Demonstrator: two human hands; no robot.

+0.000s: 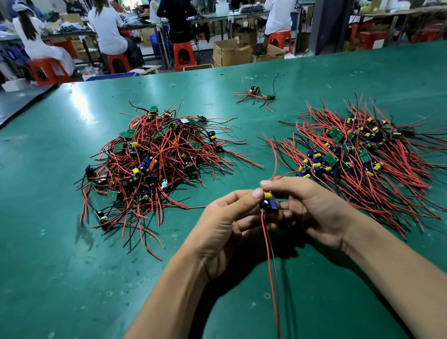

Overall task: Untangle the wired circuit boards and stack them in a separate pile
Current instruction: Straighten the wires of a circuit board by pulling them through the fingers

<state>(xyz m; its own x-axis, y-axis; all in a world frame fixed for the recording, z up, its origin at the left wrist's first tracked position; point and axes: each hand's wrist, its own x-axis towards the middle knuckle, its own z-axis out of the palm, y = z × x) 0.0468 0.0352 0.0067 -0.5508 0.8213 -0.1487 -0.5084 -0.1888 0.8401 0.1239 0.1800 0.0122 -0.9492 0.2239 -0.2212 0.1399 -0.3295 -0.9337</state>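
Observation:
Both my hands hold one small circuit board (268, 202) with a yellow and a blue part above the green table (60, 276). My left hand (229, 222) pinches it from the left, and my right hand (307, 206) pinches it from the right. Its red and black wires (272, 276) hang straight down between my forearms, and one red wire arcs up to the right. A tangled pile of boards and wires (153, 164) lies to the left. A more orderly pile (362, 156) with wires fanned out lies to the right.
A few loose boards with wires (256, 95) lie further back in the middle of the table. A dark mat edge (11, 117) crosses the far left corner. Beyond the table, several people sit on red stools at other benches, with cardboard boxes on the floor.

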